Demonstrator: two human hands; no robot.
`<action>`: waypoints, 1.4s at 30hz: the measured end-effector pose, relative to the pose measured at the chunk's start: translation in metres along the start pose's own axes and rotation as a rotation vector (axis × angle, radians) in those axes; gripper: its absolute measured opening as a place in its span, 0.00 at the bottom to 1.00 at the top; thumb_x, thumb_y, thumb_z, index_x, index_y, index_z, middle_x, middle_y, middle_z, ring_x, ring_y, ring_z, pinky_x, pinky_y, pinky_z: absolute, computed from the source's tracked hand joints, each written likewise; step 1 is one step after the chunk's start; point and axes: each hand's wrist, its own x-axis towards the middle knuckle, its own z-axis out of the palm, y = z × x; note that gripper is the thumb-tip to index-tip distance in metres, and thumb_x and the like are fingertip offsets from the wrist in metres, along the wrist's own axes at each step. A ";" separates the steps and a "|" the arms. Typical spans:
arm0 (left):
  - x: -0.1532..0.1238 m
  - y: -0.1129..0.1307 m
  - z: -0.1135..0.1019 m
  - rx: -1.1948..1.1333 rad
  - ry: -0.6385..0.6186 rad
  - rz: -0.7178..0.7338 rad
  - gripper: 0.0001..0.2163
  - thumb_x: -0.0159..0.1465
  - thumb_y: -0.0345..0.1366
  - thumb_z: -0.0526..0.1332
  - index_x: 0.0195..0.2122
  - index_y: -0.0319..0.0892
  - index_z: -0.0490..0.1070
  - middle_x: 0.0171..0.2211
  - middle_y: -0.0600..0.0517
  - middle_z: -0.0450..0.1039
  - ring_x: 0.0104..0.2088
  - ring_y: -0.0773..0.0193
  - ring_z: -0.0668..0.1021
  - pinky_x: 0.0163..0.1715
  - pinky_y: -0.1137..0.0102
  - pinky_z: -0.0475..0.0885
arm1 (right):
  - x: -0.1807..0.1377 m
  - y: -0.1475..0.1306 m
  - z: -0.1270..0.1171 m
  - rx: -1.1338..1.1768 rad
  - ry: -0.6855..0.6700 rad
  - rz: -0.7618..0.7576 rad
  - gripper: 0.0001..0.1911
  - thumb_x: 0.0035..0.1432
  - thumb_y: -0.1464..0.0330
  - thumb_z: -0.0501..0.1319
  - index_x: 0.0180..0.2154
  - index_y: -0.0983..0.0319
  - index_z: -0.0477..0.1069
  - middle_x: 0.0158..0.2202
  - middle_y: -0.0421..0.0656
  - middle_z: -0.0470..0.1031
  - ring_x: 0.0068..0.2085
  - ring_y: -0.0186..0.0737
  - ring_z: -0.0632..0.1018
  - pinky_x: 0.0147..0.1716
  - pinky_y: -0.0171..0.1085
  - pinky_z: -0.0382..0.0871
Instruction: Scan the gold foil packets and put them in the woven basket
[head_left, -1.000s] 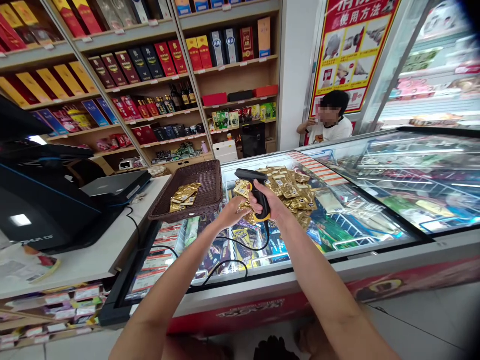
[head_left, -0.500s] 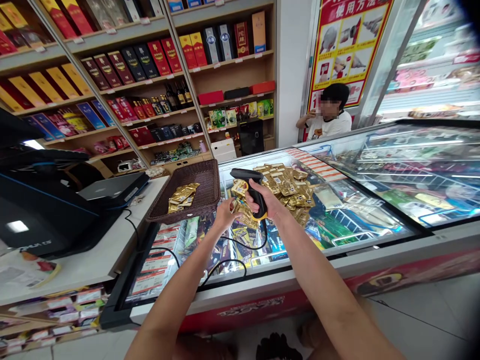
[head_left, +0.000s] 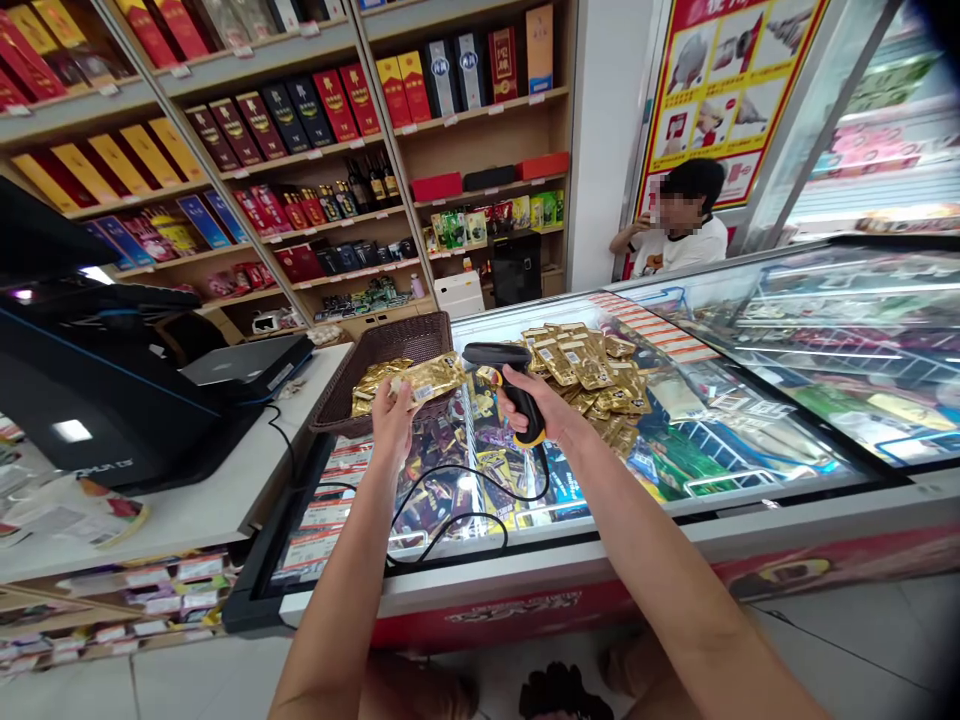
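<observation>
My left hand is closed on a gold foil packet, held over the near right part of a brown woven basket. Other gold packets lie inside that basket. In my right hand is a black and yellow barcode scanner, upright, with its head pointing left toward the packet. Behind and right of the scanner, a heap of gold packets is spread on the freezer's glass top. The scanner's black cable loops across the glass.
To the left, a black checkout machine stands on a white counter. Shelves of boxes and bottles line the back wall. A person sits beyond the freezer. Its right part has a raised black-framed edge.
My left hand has moved left from beside the scanner to the basket, now with a gold packet in it. My right hand keeps the scanner in nearly the same place. The view has shifted slightly.
</observation>
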 end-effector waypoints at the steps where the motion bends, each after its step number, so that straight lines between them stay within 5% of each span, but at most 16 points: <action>1: -0.002 -0.001 -0.003 -0.056 0.029 0.001 0.07 0.59 0.35 0.69 0.35 0.44 0.72 0.36 0.53 0.77 0.39 0.65 0.80 0.46 0.69 0.75 | 0.000 0.001 0.001 -0.005 0.001 0.009 0.22 0.54 0.50 0.69 0.33 0.60 0.67 0.20 0.34 0.67 0.15 0.27 0.63 0.13 0.29 0.57; 6: -0.008 -0.008 -0.010 -0.207 0.042 -0.073 0.06 0.62 0.32 0.68 0.38 0.44 0.72 0.41 0.53 0.79 0.44 0.66 0.81 0.57 0.59 0.72 | 0.000 0.006 0.007 -0.070 -0.038 0.029 0.22 0.54 0.50 0.69 0.31 0.60 0.66 0.19 0.34 0.67 0.14 0.27 0.63 0.12 0.30 0.57; 13: -0.006 -0.013 -0.017 -0.246 0.005 -0.096 0.07 0.63 0.35 0.68 0.38 0.43 0.71 0.44 0.53 0.79 0.47 0.65 0.80 0.60 0.52 0.70 | -0.004 0.008 0.012 -0.152 -0.047 0.084 0.21 0.56 0.51 0.68 0.34 0.62 0.68 0.20 0.34 0.67 0.14 0.26 0.63 0.12 0.28 0.58; 21: -0.004 -0.018 -0.022 -0.218 -0.032 -0.061 0.12 0.59 0.39 0.72 0.40 0.45 0.72 0.47 0.51 0.78 0.50 0.61 0.79 0.57 0.53 0.73 | -0.005 0.007 0.014 -0.260 -0.060 0.202 0.24 0.53 0.48 0.69 0.29 0.61 0.65 0.21 0.36 0.69 0.15 0.27 0.65 0.12 0.29 0.57; 42: -0.005 -0.022 -0.025 -0.200 -0.040 -0.045 0.13 0.58 0.41 0.72 0.40 0.44 0.72 0.47 0.51 0.78 0.50 0.59 0.79 0.56 0.52 0.74 | -0.005 0.015 0.011 -0.295 -0.071 0.168 0.23 0.56 0.49 0.68 0.31 0.61 0.66 0.22 0.36 0.68 0.15 0.26 0.64 0.13 0.29 0.56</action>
